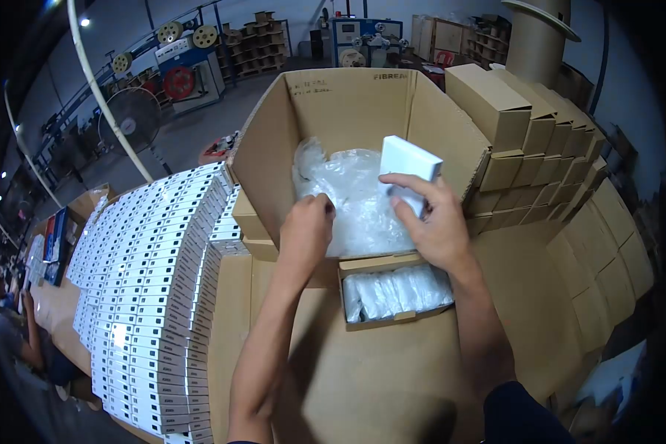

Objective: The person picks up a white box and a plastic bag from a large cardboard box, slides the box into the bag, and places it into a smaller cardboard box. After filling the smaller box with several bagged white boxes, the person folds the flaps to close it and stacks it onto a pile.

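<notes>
Between the thumb and fingers of my right hand [440,222] is a white box [413,157], tilted, above a large open carton [355,111]. My left hand [307,229] is closed at the carton's near left side; what its fingers hold, if anything, is hidden. Behind both hands, clear plastic bags [355,185] lie crumpled inside the carton. Below and between my forearms stands a small open cardboard box [403,317], packed with a row of items in clear plastic wrapping [396,292].
Tall stacks of white boxes [155,296] rise on the left. Brown cardboard boxes [503,170] are piled along the right. Beyond the table are a floor fan [129,122] and machines with reels [189,63]. Another person [22,333] sits at far left.
</notes>
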Demonstrator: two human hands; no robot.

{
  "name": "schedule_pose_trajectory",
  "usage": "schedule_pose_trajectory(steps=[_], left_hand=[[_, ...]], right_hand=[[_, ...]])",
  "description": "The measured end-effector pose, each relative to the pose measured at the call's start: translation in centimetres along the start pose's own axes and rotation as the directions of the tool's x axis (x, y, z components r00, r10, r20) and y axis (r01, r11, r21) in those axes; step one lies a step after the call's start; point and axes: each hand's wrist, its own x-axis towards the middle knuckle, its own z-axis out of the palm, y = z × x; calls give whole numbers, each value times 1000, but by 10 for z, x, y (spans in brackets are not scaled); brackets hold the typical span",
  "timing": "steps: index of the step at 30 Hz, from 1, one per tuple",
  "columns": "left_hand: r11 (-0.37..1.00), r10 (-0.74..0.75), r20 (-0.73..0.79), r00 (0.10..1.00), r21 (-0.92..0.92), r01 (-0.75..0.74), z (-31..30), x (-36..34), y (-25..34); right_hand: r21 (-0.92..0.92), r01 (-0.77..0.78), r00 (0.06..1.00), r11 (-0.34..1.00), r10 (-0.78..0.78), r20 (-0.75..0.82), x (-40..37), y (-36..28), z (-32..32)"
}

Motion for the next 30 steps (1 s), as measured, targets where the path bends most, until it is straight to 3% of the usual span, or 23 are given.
schedule_pose_trajectory(steps=[2,4,6,8,9,12,16,17,21,24,28,29,30], left_hand=[[963,26,-158,987,-260,-67,-9,9,12],[888,-87,-234,968,-458,-31,-12,14,25],[843,-158,-242,957,-538,2,-15,17,38],[829,-141,-303,943,-556,-54,-13,20,49],[822,-135,-328,935,-565,-80,-13,19,54],[831,-194,-404,894,-552,-69,-9,26,49],[492,-367,-60,928,-860,138,-19,14,62],[442,-400,17,916,-872,210,-26,10,68],[11,-359,355,863,-923,384,-47,-13,89],[-273,-3,314,949,-914,302,-29,-57,34],[-259,-154,285,946,-936,240,-49,-107,85],[-184,-133,379,916,-917,353,-51,-122,86],[-31,-187,353,917,-935,353,-51,-135,102]], right_hand=[[-31,-44,998,999,45,43,0,12,3],[-93,-83,993,992,90,71,1,14,7],[-29,-159,981,987,161,110,5,22,14],[12,-208,965,978,203,163,10,21,20],[104,-224,967,969,208,145,10,27,27],[154,-207,976,966,193,100,8,31,28],[299,-328,937,896,268,225,9,19,8],[312,-292,952,904,245,182,6,19,5],[506,-180,982,844,121,148,-4,23,-5],[462,-188,958,867,59,280,-17,4,-35],[317,-164,901,934,10,434,-45,-23,-65],[229,-225,853,947,78,515,-52,-28,-70],[188,-171,870,967,59,489,-59,-35,-73]])
